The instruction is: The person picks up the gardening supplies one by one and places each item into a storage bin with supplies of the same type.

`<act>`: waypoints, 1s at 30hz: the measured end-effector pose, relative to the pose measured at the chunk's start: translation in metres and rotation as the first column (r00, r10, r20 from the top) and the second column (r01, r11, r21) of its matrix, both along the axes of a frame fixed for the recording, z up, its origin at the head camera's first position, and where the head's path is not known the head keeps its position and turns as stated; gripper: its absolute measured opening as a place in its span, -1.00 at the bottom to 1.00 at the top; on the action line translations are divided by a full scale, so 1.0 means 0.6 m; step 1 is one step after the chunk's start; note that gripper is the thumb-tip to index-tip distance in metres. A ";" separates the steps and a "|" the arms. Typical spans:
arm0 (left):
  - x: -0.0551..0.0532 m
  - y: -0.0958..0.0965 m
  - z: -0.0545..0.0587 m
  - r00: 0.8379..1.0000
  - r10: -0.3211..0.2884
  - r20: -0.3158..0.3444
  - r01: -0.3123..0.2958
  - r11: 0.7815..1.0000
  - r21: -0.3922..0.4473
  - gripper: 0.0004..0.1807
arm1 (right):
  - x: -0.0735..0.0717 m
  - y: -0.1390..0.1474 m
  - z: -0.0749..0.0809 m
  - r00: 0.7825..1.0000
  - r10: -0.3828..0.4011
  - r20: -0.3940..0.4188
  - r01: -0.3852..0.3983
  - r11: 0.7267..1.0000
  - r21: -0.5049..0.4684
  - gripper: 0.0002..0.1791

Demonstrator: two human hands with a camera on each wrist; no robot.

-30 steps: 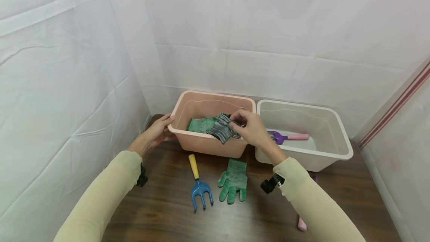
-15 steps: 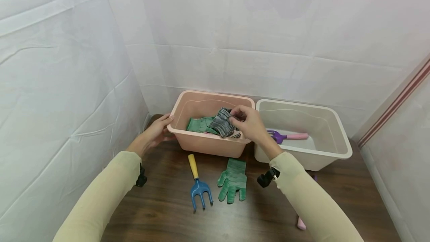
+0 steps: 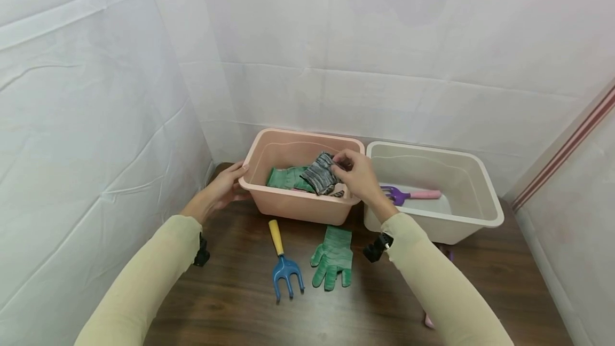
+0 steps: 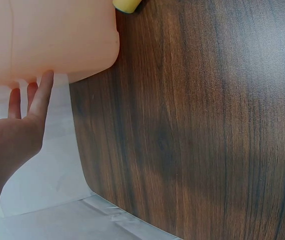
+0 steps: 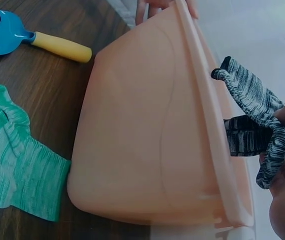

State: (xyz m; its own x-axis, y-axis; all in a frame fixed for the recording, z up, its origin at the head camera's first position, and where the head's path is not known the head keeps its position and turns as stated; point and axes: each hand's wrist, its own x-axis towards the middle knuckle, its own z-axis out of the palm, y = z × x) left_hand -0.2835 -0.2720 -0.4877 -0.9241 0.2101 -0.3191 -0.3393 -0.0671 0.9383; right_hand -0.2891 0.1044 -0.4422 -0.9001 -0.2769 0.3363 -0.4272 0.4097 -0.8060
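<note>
The step in hand seems to be handling the grey knit glove (image 3: 319, 174), which the right hand (image 3: 357, 175) pinches between thumb and curled fingers at the near right part of the pink bin (image 3: 298, 208), and the next move likely calls for keeping that pinch firm and the cloth clear of the rim. The left hand (image 3: 222, 188), well apart from the glove, grips the bin's left end, thumb over the rim and fingers only slightly bent against the outside.

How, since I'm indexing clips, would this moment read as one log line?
left grip: holds peach bin; right grip: pinches gray glove; blue fork, green glove: on table
</note>
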 end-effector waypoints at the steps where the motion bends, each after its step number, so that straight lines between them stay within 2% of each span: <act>1: 0.000 0.000 0.000 1.000 0.001 0.002 -0.001 1.000 0.001 -0.29 | -0.002 0.000 -0.002 1.000 -0.008 0.007 0.008 1.000 -0.006 -0.90; 13: -0.001 0.002 -0.003 1.000 0.001 0.011 -0.001 1.000 -0.003 -0.30 | -0.018 0.000 -0.030 0.996 -0.085 0.041 0.086 0.996 -0.021 -0.89; 21: 0.000 0.001 -0.003 1.000 0.003 0.009 -0.003 1.000 0.001 -0.29 | -0.020 -0.006 -0.035 0.994 -0.100 0.047 0.101 0.994 -0.027 -0.89; 30: 0.000 0.001 -0.001 1.000 0.001 0.004 -0.001 1.000 -0.002 -0.30 | -0.018 -0.012 -0.043 0.996 -0.091 0.011 0.090 0.994 0.058 -0.93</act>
